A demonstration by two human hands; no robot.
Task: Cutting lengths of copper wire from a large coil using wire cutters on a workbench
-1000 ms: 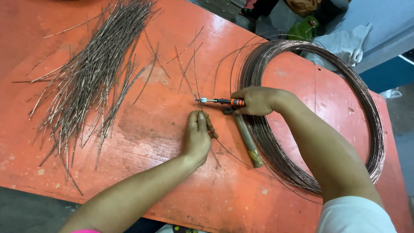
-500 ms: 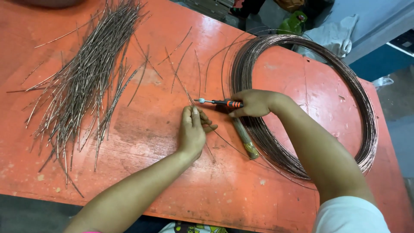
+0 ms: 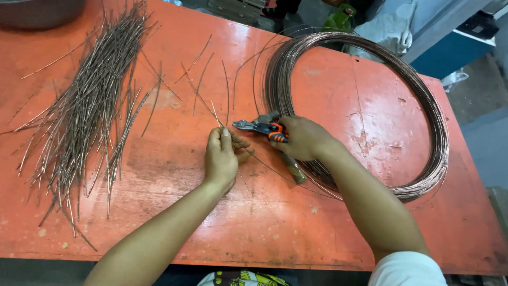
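- Left hand point(image 3: 221, 159) down near the middle of the worn orange-red metal bench point(image 3: 338, 228), fingers curled shut, pinching a thin straight cut piece of copper-coloured wire point(image 3: 216, 114) that sticks up twd the far edge.
- Right hand point(image 3: 302, 139) just beside it, wrapped tight round the orange-and-black handled pliers point(image 3: 263, 127); grey nose points left, tip close to the left hand's fingertips, right by the wire.
- Can't tell if the plier nose is biting the wire or just next to it.
- Big round coil of copper-coloured wire point(image 3: 423, 111) lies flat on the right half of the bench, far side near the far edge; right forearm crosses over its near-left arc.
- Loose strand runs from the coil's left side in under both hands.
- Large heap of cut straight wire lengths point(image 3: 87, 114) fanned out twd the left edge, well apart from the hands.
- A few stray cut pieces point(image 3: 200, 79) lie btw heap and coil.
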